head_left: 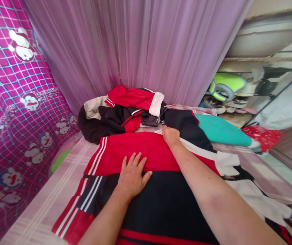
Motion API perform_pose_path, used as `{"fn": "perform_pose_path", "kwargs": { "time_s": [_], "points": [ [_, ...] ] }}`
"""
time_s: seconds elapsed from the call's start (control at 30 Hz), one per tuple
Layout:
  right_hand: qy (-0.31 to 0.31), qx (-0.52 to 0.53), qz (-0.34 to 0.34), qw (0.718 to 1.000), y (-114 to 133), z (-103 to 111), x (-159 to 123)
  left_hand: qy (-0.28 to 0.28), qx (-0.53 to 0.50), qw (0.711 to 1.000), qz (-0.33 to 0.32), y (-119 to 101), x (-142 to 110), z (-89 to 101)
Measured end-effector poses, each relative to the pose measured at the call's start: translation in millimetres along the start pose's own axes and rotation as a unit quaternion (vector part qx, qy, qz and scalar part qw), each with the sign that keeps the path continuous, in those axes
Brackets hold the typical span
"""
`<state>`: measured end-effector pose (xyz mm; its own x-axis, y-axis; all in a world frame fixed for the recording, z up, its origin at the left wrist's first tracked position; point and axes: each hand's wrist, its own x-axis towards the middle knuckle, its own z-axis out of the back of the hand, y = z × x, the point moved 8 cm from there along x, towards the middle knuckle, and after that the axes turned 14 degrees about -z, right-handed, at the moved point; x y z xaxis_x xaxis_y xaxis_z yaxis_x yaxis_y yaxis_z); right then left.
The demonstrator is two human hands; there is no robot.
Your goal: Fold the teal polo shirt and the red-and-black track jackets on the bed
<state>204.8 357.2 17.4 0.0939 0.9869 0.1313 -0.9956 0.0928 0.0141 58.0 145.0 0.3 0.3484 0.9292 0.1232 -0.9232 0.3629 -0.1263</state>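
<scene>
A red and navy track jacket [161,204] lies spread out on the bed, with white stripes along its left edge. My left hand [133,174] rests on it palm down with the fingers spread, across the line between the red band and the navy part. Farther up, my right hand [171,134] is closed on the top edge of the red cloth, beside its white strip. My right forearm hides part of the jacket. Just past the hands is a crumpled heap of red, white and black clothes [135,98].
A folded teal cloth [221,129] and a red patterned bag [262,137] lie at the right. Purple curtains [135,44] hang behind the checked bedsheet [44,200]. A pink cartoon blanket [20,112] hangs at the left. A rack [263,61] with shoes stands at the right.
</scene>
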Motion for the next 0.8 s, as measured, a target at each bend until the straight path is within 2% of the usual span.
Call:
{"fn": "perform_pose_path", "kwargs": {
  "time_s": [0.1,0.27,0.37,0.57,0.7,0.8],
  "points": [
    [0.010,-0.001,-0.010,1.000,-1.1,2.1,-0.6,0.000,-0.004,1.000,0.000,-0.1,-0.1,0.6],
    [0.047,0.016,0.085,0.995,-1.3,9.6,-7.2,-0.004,-0.005,1.000,-0.003,-0.3,0.3,1.5],
    [0.064,0.019,0.103,0.992,-3.7,10.1,-10.0,-0.005,-0.006,1.000,-0.002,-0.6,0.4,1.5],
    [0.047,0.000,0.066,0.997,-1.9,13.4,-5.1,-0.009,-0.010,1.000,-0.003,-0.5,0.3,1.1],
    [0.001,0.029,0.005,1.000,-4.5,16.0,-3.6,-0.005,-0.021,1.000,0.003,-0.4,-0.3,1.8],
    [-0.008,0.057,-0.031,0.998,-6.1,11.6,-7.1,0.001,-0.024,1.000,0.006,-0.7,-0.4,2.2]
  ]
}}
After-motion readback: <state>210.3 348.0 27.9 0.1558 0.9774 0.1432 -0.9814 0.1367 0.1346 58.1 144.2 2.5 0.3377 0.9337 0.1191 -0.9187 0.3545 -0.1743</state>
